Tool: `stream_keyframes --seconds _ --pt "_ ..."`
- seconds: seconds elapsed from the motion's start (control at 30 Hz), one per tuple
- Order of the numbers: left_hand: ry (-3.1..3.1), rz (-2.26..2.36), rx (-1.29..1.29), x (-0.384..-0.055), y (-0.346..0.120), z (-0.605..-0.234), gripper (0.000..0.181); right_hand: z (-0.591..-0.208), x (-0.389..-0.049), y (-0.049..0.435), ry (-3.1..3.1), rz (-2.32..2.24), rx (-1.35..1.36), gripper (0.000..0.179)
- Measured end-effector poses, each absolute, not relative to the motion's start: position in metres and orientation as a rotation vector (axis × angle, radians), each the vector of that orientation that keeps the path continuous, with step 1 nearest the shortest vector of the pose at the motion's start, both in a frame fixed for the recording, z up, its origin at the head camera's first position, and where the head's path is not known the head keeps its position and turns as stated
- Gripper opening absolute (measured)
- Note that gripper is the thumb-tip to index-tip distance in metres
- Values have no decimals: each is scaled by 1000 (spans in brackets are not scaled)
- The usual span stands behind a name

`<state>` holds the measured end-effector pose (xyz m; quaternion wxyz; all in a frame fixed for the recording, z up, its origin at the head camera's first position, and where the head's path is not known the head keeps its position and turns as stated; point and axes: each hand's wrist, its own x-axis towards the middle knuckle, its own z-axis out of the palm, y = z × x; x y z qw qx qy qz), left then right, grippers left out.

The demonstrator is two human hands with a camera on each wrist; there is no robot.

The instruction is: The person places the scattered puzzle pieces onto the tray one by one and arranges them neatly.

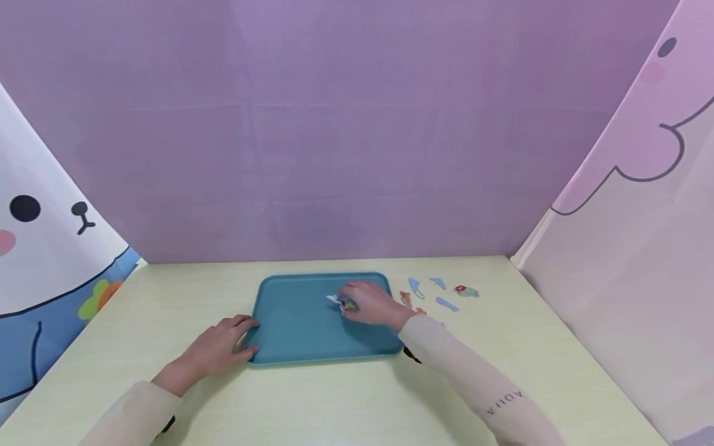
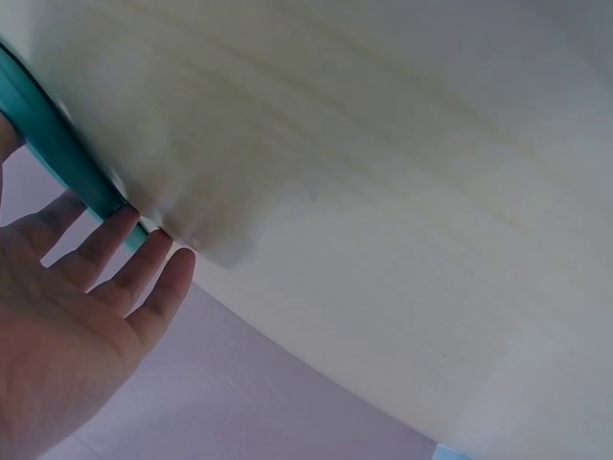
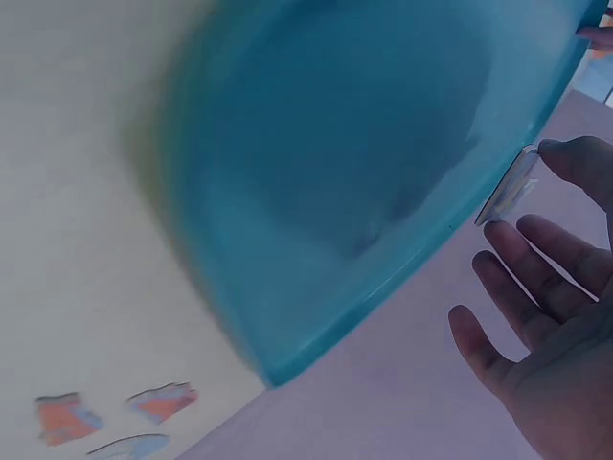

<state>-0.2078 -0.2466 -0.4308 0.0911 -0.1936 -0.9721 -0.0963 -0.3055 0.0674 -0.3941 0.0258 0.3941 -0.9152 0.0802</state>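
Note:
A teal tray [image 1: 301, 328] lies on the pale table. Above its right half, my right hand [image 1: 368, 301] pinches a small printed puzzle piece [image 1: 348, 303] between thumb and fingers. The right wrist view shows that piece [image 3: 508, 187] as a thin flat shape held at the fingertips, with the other fingers of the right hand [image 3: 546, 307] spread. At the tray's left edge, my left hand [image 1: 217, 347] rests with fingertips and thumb touching the rim. In the left wrist view, the left hand's fingers [image 2: 101, 254] are loosely extended against the tray rim [image 2: 72, 153].
Several irregular pieces lie right of the tray: a blue one [image 1: 415, 287], an orange one [image 1: 405, 298], another blue one [image 1: 447, 304] and a red-green one [image 1: 467, 291]. A purple cloth [image 1: 357, 136] hangs behind the table, with printed cloths at both sides.

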Motion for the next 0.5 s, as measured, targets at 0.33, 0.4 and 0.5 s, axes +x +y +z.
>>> stream_keyframes --seconds 0.33,0.4,0.5 --pt "-2877 -282 -583 -208 -248 -432 47 -388 -316 39 -2864 220 1208 37" --pt "-2879 -278 -584 -208 -248 -432 47 -387 -318 34 -2855 216 1214 36" --pt "-2879 -279 -586 -208 -248 -432 47 -385 -322 26 -2857 227 1220 36"
